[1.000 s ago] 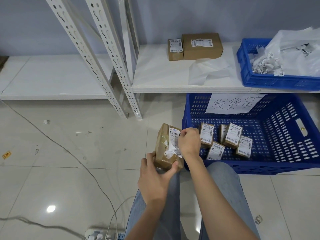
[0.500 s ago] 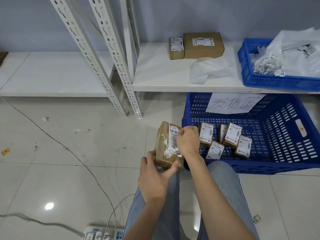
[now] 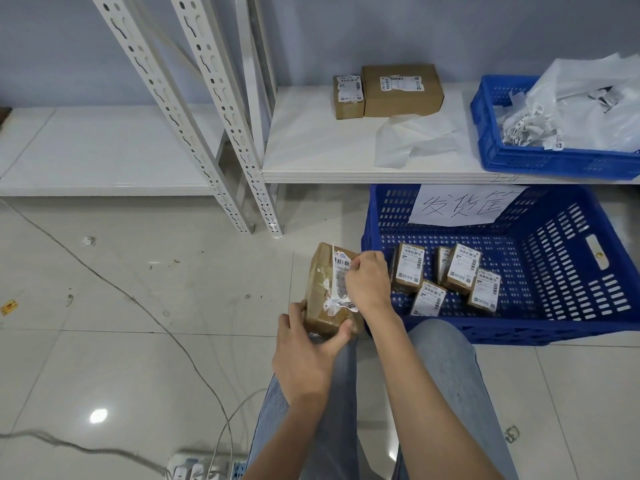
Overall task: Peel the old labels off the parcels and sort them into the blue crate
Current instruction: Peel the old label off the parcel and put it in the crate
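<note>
Tiled floor, blue crate sign perhaps "发货筐", torn label "V05-22"

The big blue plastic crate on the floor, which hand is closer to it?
Right. The right hand is beside the crate's near wall; the left hand is farther away.

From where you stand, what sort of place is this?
Probably a small parcel storeroom or shipping room: white metal shelving holding cardboard boxes, a blue crate of labelled parcels on the floor, and another blue crate full of peeled labels.
</note>
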The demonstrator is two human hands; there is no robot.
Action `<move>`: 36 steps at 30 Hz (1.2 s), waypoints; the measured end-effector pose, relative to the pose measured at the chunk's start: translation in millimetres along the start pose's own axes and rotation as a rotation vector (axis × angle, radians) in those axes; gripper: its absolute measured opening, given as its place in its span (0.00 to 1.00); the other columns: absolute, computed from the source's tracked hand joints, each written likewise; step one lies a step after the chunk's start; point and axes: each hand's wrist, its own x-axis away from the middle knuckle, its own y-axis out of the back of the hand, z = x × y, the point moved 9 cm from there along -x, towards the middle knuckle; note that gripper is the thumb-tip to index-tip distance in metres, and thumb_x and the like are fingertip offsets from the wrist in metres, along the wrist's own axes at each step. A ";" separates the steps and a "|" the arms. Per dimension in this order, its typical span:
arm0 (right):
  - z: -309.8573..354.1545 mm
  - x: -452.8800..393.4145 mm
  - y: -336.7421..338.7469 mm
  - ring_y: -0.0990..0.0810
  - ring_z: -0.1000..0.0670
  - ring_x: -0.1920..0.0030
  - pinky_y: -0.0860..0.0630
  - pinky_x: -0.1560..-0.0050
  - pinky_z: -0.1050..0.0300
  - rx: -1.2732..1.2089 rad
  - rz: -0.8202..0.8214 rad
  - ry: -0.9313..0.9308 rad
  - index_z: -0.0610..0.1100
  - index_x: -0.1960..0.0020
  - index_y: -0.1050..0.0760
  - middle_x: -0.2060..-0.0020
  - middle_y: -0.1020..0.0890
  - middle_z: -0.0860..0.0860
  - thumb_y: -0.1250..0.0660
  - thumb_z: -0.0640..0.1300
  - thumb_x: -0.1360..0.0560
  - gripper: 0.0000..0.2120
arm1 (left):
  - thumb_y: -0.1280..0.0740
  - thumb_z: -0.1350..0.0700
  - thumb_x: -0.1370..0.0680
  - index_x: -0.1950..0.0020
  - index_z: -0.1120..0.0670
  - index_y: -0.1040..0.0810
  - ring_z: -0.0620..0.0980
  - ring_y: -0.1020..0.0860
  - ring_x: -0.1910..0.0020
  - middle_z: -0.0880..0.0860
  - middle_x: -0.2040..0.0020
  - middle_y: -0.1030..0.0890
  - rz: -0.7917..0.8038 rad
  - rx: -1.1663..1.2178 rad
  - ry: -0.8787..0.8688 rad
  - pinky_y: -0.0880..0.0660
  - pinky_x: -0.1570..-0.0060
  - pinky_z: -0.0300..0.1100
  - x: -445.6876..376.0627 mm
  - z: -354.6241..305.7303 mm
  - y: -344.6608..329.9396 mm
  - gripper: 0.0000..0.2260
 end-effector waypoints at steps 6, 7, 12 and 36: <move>-5.3 -0.5 6.3 0.20 0.49 0.54 0.22 0.54 0.51 -0.233 -0.017 -0.001 0.50 0.37 0.33 0.50 0.20 0.49 0.36 0.39 0.24 0.17 | 0.35 0.27 0.37 0.45 0.44 0.32 0.45 0.22 0.55 0.42 0.52 0.26 -0.018 -0.006 0.020 0.29 0.61 0.41 -1.7 -1.2 2.7 0.29; -5.6 -2.4 8.4 0.20 0.49 0.56 0.23 0.56 0.51 -0.243 -0.011 -0.013 0.53 0.35 0.34 0.51 0.19 0.50 0.35 0.40 0.24 0.21 | 0.34 0.27 0.36 0.45 0.43 0.33 0.45 0.22 0.55 0.42 0.52 0.26 -0.018 -0.009 0.020 0.30 0.62 0.41 -1.6 -1.9 2.8 0.29; -4.7 -11.0 10.9 0.22 0.54 0.54 0.30 0.57 0.61 -0.062 -0.042 -0.058 0.47 0.47 0.21 0.51 0.17 0.53 0.31 0.45 0.24 0.07 | 0.35 0.26 0.37 0.44 0.43 0.32 0.44 0.22 0.55 0.41 0.52 0.26 -0.016 -0.011 0.023 0.29 0.62 0.40 -1.1 -2.0 2.8 0.29; 8.3 7.9 17.4 0.23 0.50 0.58 0.26 0.50 0.52 0.075 -0.088 0.016 0.47 0.58 0.27 0.61 0.18 0.50 0.36 0.44 0.23 0.05 | 0.35 0.27 0.36 0.41 0.46 0.31 0.45 0.23 0.55 0.43 0.51 0.27 0.004 -0.055 -0.035 0.27 0.63 0.39 0.7 -4.5 -0.6 0.32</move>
